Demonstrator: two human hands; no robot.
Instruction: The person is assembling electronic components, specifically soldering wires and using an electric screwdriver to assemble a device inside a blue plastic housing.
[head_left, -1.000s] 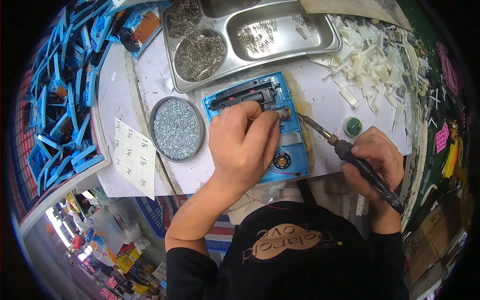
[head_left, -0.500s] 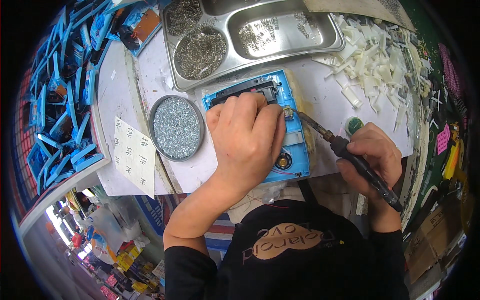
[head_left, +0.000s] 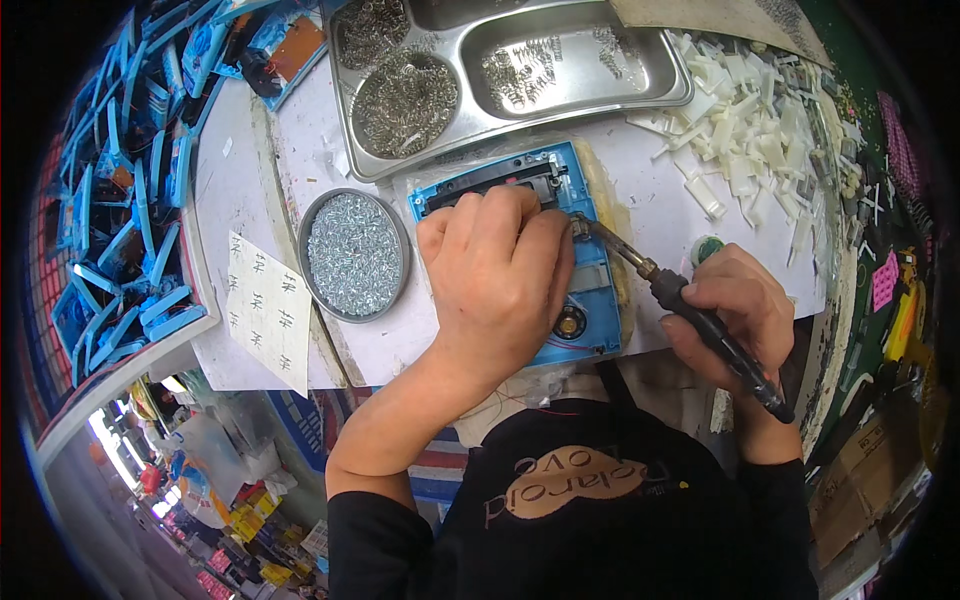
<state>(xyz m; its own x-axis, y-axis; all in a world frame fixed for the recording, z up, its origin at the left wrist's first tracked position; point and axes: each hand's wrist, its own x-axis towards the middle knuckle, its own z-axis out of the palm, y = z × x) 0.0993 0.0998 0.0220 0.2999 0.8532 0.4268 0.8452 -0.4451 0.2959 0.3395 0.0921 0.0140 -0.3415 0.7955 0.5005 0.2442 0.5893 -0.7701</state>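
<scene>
In front of me lies a blue plastic housing with black parts, a small round speaker and thin red wires. My left hand rests over its middle, fingers curled and pressed together; what they pinch is hidden. A soldering iron with a black handle is gripped in my right hand. Its metal tip reaches left to a small metal part at the housing's right side, beside my left fingertips. Whether the tip touches that part is hard to tell.
A steel compartment tray of springs stands beyond the housing. Left of it are a round dish of small screws and a marked paper sheet. Blue housings pile at far left, white plastic pieces at far right.
My right hand has shifted slightly left, bringing the soldering iron's tip further left, over the small metal part. My left hand stays almost still over the housing.
</scene>
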